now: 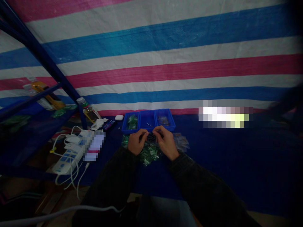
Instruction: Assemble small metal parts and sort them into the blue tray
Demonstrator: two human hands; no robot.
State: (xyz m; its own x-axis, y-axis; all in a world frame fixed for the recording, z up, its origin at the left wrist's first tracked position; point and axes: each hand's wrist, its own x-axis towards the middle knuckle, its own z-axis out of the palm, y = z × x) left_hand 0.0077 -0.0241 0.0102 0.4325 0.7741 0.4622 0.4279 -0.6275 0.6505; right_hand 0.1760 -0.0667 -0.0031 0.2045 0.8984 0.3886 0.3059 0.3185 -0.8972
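Head view: dim shot looking down, two forearms in dark sleeves (118, 176) coming in from the bottom.

Left hand (136, 142): grip clenched, fingers pinching the held bit from its side.

Right hand (167, 142): grip clenched too, pinching the same bit from the other side.

Held bit: small dark part (151, 136) between both hands. Too dim to tell exactly what it is.

Right below: heap of small green pieces (149, 155) on the blue-covered table (224, 157), just under the hands.

Just beside the right hand: small clear bags (181, 142).

Straight ahead: blue three-compartment tray (165, 110). Green pieces (132, 122) in the left bay, a thin metal pin (149, 125) in the middle, dark pieces (163, 121) in the right.

Off to the left: white power strips (68, 159) with tangled cables, plus a bottle (90, 114).

Far back: blue metal shelf frame (42, 60), and a pink, white and blue striped tarp (180, 72).
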